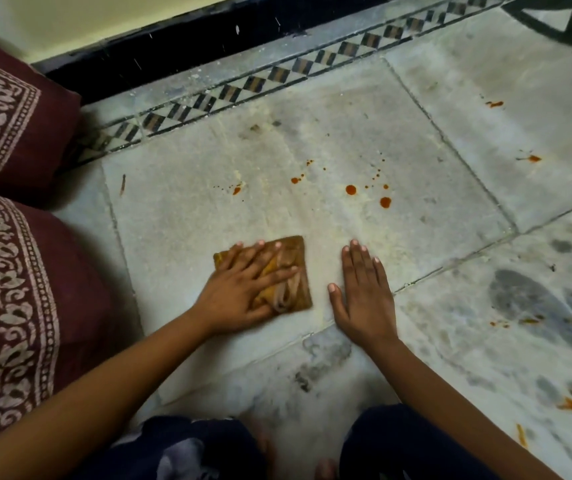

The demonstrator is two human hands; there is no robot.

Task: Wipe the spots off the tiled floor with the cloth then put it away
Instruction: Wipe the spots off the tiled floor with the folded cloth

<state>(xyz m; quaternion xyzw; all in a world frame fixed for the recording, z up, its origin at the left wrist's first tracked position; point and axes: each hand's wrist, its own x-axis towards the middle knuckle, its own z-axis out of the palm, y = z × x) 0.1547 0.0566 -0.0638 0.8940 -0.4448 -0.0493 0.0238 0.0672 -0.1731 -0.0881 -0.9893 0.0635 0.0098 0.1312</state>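
Cloth [295, 252]: folded, brown-yellow, flat on floor [208, 209] tile, under left hand [239, 289]; fingers straight, spread, pressing down.
Right hand [364, 292]: flat on same tile just beside cloth, fingers straight, holding nothing.
Spots [350, 189]: orange-red, same tile beyond hands; more on tiles to right.
Floor: pale stone, diamond border [277, 74], black skirting [173, 39].
Maroon cushions [18, 133] at left.

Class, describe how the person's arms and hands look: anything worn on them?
Both forearms are bare, with no sleeve in view. The left hand and right hand wear no gloves, rings, watch or bangles. The nails are short and unpainted.
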